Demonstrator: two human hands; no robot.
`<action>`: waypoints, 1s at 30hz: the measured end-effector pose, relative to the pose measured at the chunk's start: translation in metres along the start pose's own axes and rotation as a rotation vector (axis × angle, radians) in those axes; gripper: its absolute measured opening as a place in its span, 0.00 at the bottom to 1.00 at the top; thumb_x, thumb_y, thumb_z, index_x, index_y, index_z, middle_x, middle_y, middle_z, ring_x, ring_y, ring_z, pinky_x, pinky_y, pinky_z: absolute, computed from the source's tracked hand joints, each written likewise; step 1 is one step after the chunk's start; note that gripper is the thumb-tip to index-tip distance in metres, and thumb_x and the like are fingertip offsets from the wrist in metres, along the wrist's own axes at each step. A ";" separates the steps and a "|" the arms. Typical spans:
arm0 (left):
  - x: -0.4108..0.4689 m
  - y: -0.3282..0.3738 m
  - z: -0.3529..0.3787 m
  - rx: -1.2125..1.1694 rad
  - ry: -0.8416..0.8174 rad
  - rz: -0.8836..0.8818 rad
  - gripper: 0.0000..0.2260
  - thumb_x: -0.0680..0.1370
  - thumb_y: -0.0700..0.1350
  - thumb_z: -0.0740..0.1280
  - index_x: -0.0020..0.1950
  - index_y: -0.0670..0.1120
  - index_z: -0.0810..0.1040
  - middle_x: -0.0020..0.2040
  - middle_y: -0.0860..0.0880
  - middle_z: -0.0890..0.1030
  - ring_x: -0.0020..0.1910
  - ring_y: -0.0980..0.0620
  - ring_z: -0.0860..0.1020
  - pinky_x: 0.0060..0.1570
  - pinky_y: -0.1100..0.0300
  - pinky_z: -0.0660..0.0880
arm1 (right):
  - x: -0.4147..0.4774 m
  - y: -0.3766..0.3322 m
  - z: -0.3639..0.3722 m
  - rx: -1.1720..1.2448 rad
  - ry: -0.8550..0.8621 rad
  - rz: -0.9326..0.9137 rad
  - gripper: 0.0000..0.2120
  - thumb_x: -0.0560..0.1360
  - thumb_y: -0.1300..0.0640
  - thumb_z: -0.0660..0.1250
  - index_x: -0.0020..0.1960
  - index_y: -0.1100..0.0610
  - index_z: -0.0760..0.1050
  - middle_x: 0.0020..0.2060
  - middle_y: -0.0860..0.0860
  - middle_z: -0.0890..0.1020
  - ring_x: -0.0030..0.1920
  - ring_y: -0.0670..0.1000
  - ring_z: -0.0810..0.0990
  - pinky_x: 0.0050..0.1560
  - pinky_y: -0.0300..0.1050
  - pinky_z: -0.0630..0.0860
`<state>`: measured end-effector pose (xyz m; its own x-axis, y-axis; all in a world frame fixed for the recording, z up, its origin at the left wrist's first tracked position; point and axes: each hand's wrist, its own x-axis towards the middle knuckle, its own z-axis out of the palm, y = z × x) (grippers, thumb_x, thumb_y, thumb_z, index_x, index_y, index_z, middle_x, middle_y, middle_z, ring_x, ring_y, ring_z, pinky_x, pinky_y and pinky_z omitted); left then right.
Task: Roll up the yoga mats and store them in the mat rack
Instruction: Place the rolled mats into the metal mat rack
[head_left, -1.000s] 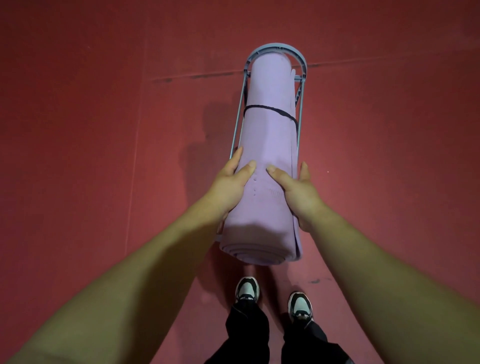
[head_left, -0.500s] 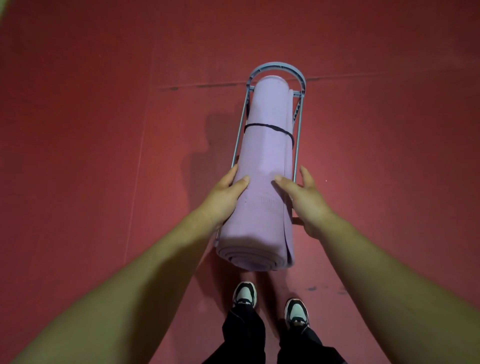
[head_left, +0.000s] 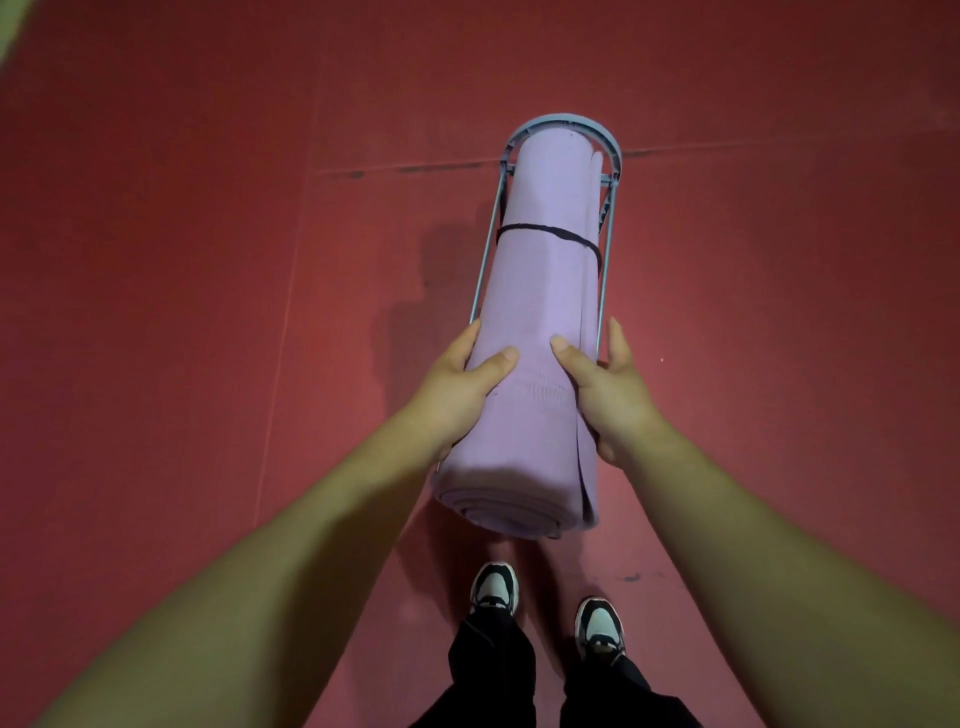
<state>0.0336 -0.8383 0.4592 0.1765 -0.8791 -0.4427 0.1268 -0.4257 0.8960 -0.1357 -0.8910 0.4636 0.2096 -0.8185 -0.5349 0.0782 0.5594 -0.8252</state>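
Left hand (head_left: 457, 384) and right hand (head_left: 605, 389) grip the rolled mat (head_left: 545, 291), long axis upright in the rack (head_left: 561, 122), spiral end uppermost.

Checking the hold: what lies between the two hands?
The rolled purple yoga mat, set inside the grey mat rack. The left hand and right hand hold its opposite sides, thumbs on its front. The head view shows this.
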 end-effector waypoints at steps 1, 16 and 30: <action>0.000 0.000 0.000 0.003 0.004 0.001 0.26 0.76 0.53 0.71 0.74 0.54 0.73 0.63 0.53 0.83 0.61 0.51 0.82 0.66 0.46 0.76 | 0.001 0.000 0.001 0.001 -0.001 0.003 0.33 0.77 0.54 0.73 0.74 0.40 0.60 0.50 0.40 0.81 0.51 0.45 0.84 0.49 0.45 0.82; 0.007 -0.008 -0.005 -0.060 -0.033 -0.040 0.26 0.76 0.52 0.72 0.74 0.54 0.73 0.64 0.51 0.83 0.62 0.48 0.82 0.66 0.43 0.75 | 0.005 0.003 0.005 0.066 -0.038 0.071 0.25 0.74 0.56 0.76 0.67 0.50 0.70 0.55 0.51 0.86 0.52 0.55 0.87 0.53 0.58 0.83; -0.022 -0.010 -0.002 -0.075 -0.005 -0.013 0.22 0.79 0.47 0.71 0.73 0.52 0.74 0.63 0.50 0.83 0.62 0.48 0.82 0.66 0.45 0.76 | -0.021 0.006 0.003 0.065 0.009 0.055 0.18 0.77 0.61 0.73 0.53 0.42 0.69 0.37 0.39 0.86 0.41 0.44 0.87 0.38 0.43 0.83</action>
<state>0.0309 -0.8141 0.4602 0.1696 -0.8748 -0.4538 0.2017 -0.4199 0.8849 -0.1368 -0.8700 0.4700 0.2063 -0.7870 -0.5814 0.1296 0.6109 -0.7810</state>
